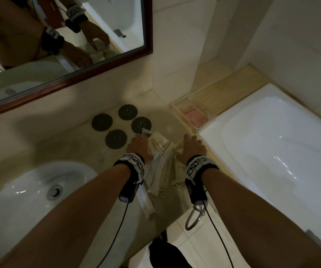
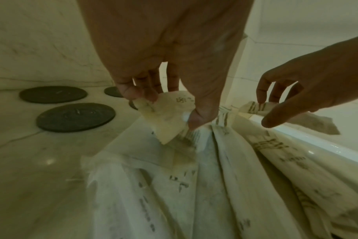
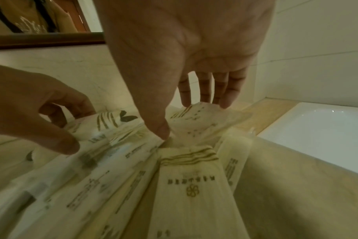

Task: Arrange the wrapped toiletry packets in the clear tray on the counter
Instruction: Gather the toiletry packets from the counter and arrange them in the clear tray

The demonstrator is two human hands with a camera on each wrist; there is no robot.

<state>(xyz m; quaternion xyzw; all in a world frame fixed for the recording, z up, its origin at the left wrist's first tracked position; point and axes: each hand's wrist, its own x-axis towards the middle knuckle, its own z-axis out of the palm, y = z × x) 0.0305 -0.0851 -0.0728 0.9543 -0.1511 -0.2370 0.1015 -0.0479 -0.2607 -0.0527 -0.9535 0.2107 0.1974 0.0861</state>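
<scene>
Several white wrapped packets (image 1: 163, 165) with gold stripes and print lie fanned lengthwise in a clear tray (image 1: 148, 203) on the counter, between the sink and the tub. My left hand (image 1: 139, 144) is at their far left end; the left wrist view shows it (image 2: 165, 110) pinching the end of one packet (image 2: 170, 122) between thumb and fingers. My right hand (image 1: 190, 146) is at the far right end; the right wrist view shows it (image 3: 184, 118) holding the end of another packet (image 3: 196, 119) between thumb and fingertips. The rest of the packets (image 3: 190, 186) lie under both wrists.
Four black round coasters (image 1: 116, 139) sit on the counter just left of the packets. A white sink (image 1: 30, 200) is at the near left, a bathtub (image 1: 281, 151) at the right. A second clear dish (image 1: 193, 115) with a pink item lies behind. A mirror (image 1: 59, 45) hangs above.
</scene>
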